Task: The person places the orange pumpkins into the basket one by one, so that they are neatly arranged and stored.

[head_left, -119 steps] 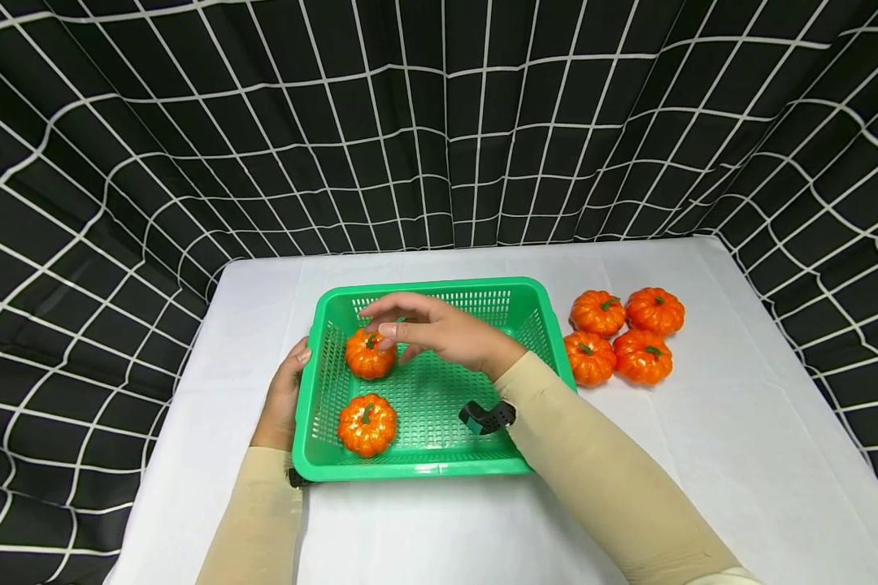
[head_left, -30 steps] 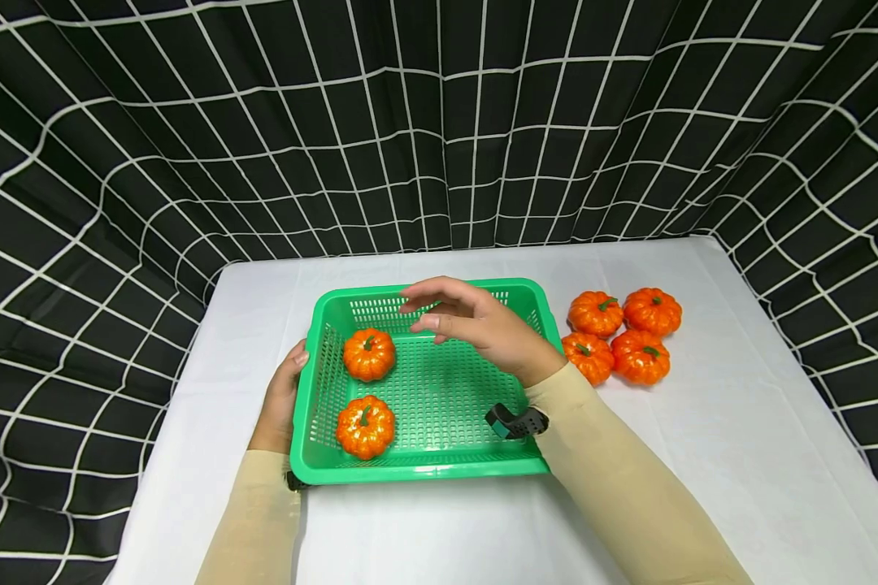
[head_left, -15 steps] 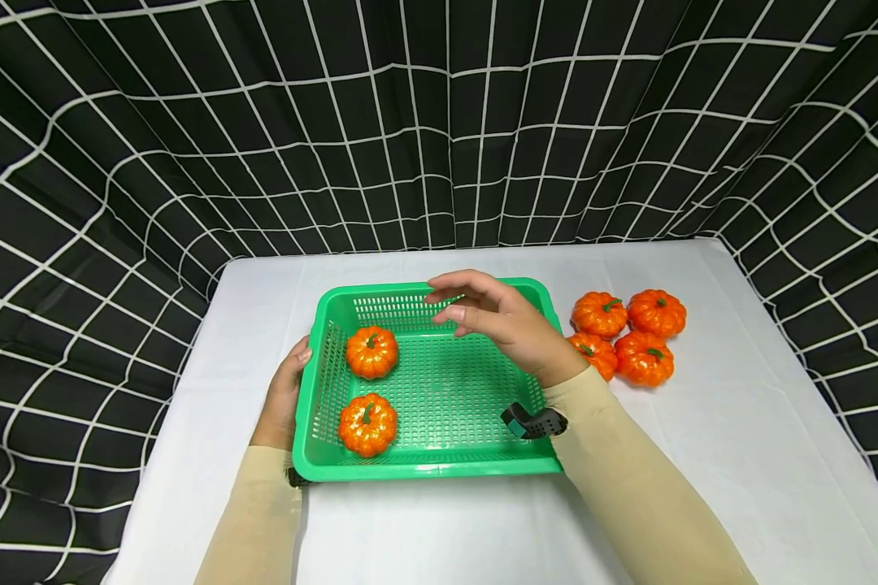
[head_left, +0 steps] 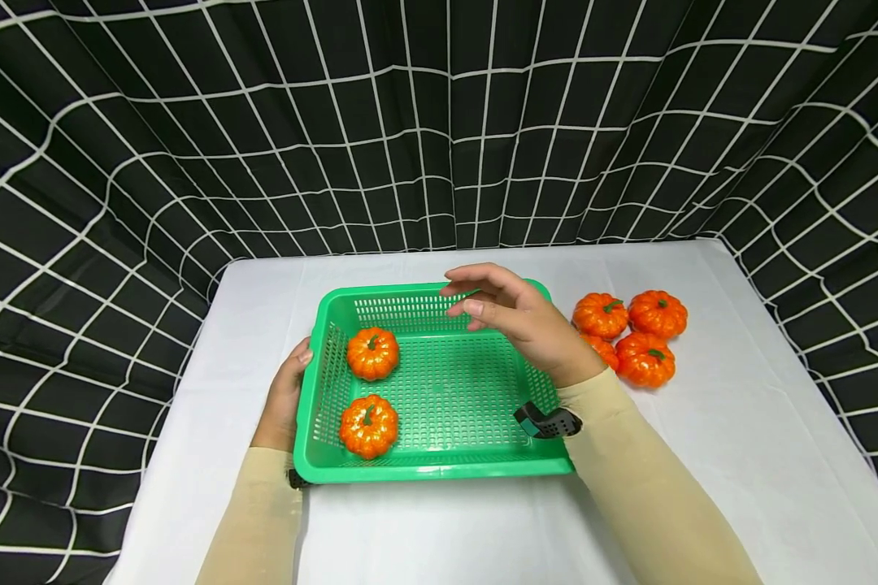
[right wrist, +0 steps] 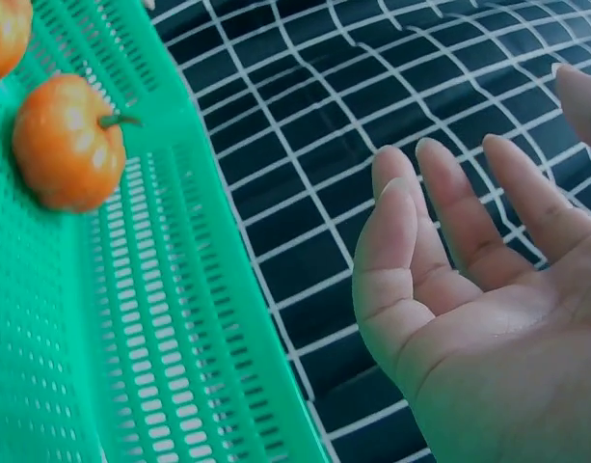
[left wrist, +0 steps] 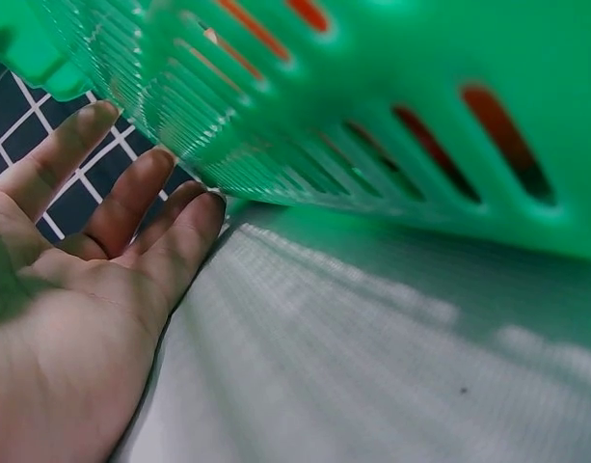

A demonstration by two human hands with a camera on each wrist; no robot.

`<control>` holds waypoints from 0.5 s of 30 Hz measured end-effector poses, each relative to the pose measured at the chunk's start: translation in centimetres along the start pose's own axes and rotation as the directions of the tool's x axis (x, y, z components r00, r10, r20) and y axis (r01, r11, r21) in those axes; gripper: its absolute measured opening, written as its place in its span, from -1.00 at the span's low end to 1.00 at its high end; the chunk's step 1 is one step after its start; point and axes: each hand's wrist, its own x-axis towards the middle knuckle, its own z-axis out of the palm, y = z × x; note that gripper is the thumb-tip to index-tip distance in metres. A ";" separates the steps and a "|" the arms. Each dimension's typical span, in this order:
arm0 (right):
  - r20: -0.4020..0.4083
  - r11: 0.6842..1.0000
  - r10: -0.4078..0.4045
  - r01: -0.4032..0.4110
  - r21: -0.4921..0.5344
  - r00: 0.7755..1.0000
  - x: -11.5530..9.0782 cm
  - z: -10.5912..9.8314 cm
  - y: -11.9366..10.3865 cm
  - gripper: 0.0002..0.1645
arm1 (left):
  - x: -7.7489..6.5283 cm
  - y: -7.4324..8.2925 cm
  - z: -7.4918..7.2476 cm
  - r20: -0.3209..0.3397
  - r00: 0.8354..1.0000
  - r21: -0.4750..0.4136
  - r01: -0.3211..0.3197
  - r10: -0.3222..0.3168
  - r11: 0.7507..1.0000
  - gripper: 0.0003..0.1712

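Note:
A green plastic basket [head_left: 439, 470] with slotted walls stands on the white-covered table. Two orange pumpkins with green stems lie inside at its left, a far pumpkin [head_left: 373, 353] and a near pumpkin [head_left: 369, 426]. My left hand [head_left: 284, 398] rests against the basket's left side; the left wrist view has its fingers [left wrist: 131, 198] extended, tips right at the outer wall. Over the basket's far right part hovers my right hand [head_left: 523, 321], holding nothing, its fingers loosely bent. In the right wrist view its bare palm [right wrist: 507, 328] shows beside the basket wall [right wrist: 141, 318].
Several more pumpkins [head_left: 645, 360] sit clustered on the table right of the basket, one partly hidden behind my right wrist. A black cloth [head_left: 446, 146] with a white grid surrounds the table [head_left: 746, 422] at the back and sides.
My right hand has drawn back rightward from above the far pumpkin in the basket. The left hand, the basket and the pumpkins have stayed in place.

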 end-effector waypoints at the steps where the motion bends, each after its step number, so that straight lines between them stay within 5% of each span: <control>1: -0.007 1.000 0.003 -0.003 -0.002 1.000 -0.1 -0.2 0.0 -0.46 | 0.0 0.0 0.0 0.001 1.000 -0.001 -0.003 0.003 1.000 -0.37; 15: -0.108 0.999 0.037 -0.036 0.018 0.993 -1.9 -3.4 1.6 -0.50 | 0.1 0.0 0.0 -0.006 1.000 0.017 -0.006 0.006 1.000 -0.34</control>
